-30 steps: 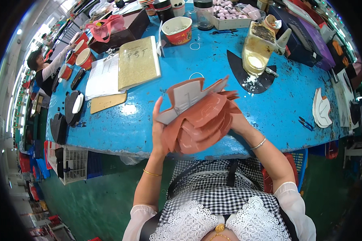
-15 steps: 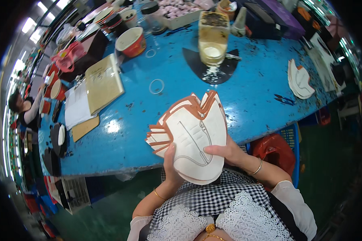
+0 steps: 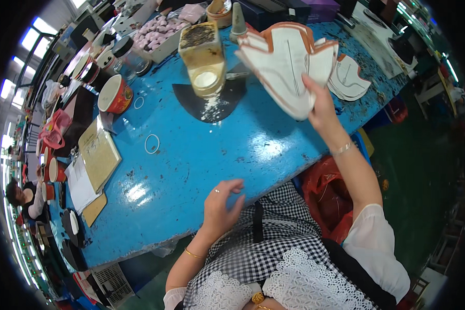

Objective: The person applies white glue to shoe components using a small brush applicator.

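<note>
My right hand [image 3: 321,106] grips a fanned stack of white shoe upper pieces [image 3: 284,70] with brown edges and stitched lines. The thumb lies on top and the other fingers are hidden beneath. It holds the stack over the right part of the table, partly covering a smaller stack of similar white pieces [image 3: 349,81] that lies there. My left hand [image 3: 223,207] hovers at the table's front edge, holding nothing. Its fingers are loosely bent, with the thumb apart from them.
On the blue table [image 3: 191,170], a cream container [image 3: 204,57] stands on a black sheet with spilled white powder [image 3: 212,109]. To the left are a red bowl [image 3: 115,94], a notebook [image 3: 99,154] and a white ring [image 3: 152,144]. A red bag [image 3: 325,186] sits below the right edge. Another person [image 3: 28,199] is far left.
My right hand has carried the stack away from me, to the far right. My left hand has let go of it and stays near my body. The view has shifted rightward.
</note>
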Available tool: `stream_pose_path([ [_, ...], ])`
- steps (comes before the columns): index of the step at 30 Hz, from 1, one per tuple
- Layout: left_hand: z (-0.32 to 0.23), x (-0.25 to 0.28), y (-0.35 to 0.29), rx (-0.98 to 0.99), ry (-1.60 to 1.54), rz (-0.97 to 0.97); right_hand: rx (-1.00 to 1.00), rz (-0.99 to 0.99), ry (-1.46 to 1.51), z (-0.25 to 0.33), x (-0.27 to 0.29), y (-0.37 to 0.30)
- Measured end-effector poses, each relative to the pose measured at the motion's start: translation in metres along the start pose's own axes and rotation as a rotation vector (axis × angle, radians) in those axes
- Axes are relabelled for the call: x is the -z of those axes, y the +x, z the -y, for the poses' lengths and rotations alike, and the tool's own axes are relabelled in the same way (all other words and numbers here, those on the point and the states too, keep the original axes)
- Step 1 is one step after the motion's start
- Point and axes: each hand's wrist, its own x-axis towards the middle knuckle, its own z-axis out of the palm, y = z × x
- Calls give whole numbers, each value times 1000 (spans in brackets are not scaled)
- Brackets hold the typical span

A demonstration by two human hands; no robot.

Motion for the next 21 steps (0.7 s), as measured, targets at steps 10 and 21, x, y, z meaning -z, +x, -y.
stream_pose_path([
  [10, -3, -10, 7, -118, 238, -10, 14, -107, -150, 4, 55, 91],
  [21, -35, -53, 20, -303, 201, 250, -414, 354, -653, 117, 180, -106],
])
